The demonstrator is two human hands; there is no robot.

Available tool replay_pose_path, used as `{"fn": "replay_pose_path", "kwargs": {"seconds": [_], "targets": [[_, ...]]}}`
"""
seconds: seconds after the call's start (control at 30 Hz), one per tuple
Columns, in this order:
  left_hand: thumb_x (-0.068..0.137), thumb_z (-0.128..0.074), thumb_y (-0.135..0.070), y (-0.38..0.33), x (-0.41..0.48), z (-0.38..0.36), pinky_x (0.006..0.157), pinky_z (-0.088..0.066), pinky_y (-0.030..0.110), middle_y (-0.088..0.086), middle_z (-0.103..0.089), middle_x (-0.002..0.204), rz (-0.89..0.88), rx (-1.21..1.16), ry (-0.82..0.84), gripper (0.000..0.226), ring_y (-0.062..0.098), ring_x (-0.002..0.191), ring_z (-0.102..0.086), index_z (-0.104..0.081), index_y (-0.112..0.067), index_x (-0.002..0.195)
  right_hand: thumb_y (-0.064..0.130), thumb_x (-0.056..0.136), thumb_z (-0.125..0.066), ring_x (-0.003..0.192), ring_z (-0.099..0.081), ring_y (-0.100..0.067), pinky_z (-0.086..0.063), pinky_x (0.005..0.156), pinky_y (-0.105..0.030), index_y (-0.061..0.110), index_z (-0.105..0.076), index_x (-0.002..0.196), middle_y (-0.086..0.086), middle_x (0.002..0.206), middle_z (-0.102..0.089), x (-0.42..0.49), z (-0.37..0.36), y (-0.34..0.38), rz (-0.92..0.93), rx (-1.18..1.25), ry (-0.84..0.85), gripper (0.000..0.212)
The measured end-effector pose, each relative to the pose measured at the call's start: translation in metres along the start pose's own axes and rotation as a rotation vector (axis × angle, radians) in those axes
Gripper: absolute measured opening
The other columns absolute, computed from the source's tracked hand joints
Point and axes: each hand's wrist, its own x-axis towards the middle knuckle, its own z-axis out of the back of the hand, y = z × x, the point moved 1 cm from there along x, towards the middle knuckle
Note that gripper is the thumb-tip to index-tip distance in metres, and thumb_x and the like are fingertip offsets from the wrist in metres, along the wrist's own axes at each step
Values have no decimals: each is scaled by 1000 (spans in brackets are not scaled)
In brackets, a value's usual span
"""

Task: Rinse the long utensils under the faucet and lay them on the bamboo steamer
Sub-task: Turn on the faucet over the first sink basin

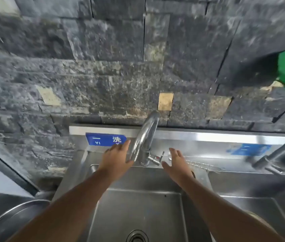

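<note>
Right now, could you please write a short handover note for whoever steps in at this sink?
Left hand: open, empty, beside the faucet spout.
Right hand: open, empty, reaching toward the faucet's lever.
Long utensils: metal pieces lie on the ledge behind the sink, just right of the right hand; the blur hides how many.
No water is seen running. The basin looks empty, drain visible.
No bamboo steamer is in view.
Done: nothing visible yet.
Left: turn on the water, pick up the utensils, rinse them, find the steamer and lay them on it.
</note>
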Motion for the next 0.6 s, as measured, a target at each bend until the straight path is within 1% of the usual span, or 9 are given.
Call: {"fn": "replay_pose_path", "kwargs": {"seconds": [0.07,0.13,0.2,0.23,0.33,0.4,0.47,0.53,0.6], "targets": [[73,-72,-52,0,6,-21,73,-58,42,9,-73,92,61,-168,-72,57,31,83,-70,-59,-23,119,32,87,-68,114,-61,-31,-51,92,-36,18,-37,145,-11,132,-61,12,-13,-8,-75,76,30,67],[77,-62,-63,-2,13,-41,91,-51,37,6,-71,112,159,-283,12,60,26,102,-67,-59,-25,124,26,84,-73,104,-65,-32,-57,84,-42,20,-40,142,-11,122,-64,23,-26,-15,-149,195,82,67],[82,-64,-60,-3,23,-64,102,-45,30,3,-65,124,214,-361,141,65,19,116,-60,-55,-21,133,18,83,-76,85,-70,-29,-63,68,-48,24,-43,137,-9,110,-63,32,-39,-21,-195,347,125,63],[83,-69,-52,-5,29,-72,101,-45,27,2,-66,121,239,-412,158,65,14,113,-61,-54,-17,135,16,83,-76,72,-71,-25,-63,59,-44,26,-44,134,-6,104,-63,38,-44,-23,-203,410,155,61],[84,-77,-24,-17,49,-80,83,-39,-1,-10,-60,104,189,-561,172,63,-13,93,-58,-50,-5,137,20,84,-78,49,-62,-14,-52,40,-27,28,-47,126,1,103,-63,50,-54,-25,-186,483,222,53],[84,-76,-22,-23,61,-82,81,-40,2,-3,-63,115,195,-565,270,60,-2,98,-60,-51,-8,136,22,83,-77,46,-57,-12,-42,36,-23,28,-57,117,0,95,-68,57,-56,-23,-138,481,223,40],[83,-77,-18,-28,68,-85,74,-39,1,6,-67,116,183,-536,292,49,10,95,-60,-58,-7,127,23,84,-75,42,-54,-10,-38,35,-22,39,-67,93,2,77,-69,63,-55,-20,-132,540,217,20],[81,-77,-13,-32,71,-90,66,-39,1,7,-70,108,188,-525,243,42,11,89,-59,-62,-5,119,25,85,-74,38,-52,-10,-38,35,-21,42,-69,77,3,67,-68,67,-55,-18,-138,606,190,20],[81,-77,-12,-34,71,-94,62,-39,4,2,-69,101,199,-514,205,37,12,87,-60,-64,-7,115,26,86,-74,37,-51,-11,-40,36,-21,40,-68,77,1,66,-68,68,-57,-17,-151,628,175,18]]}}
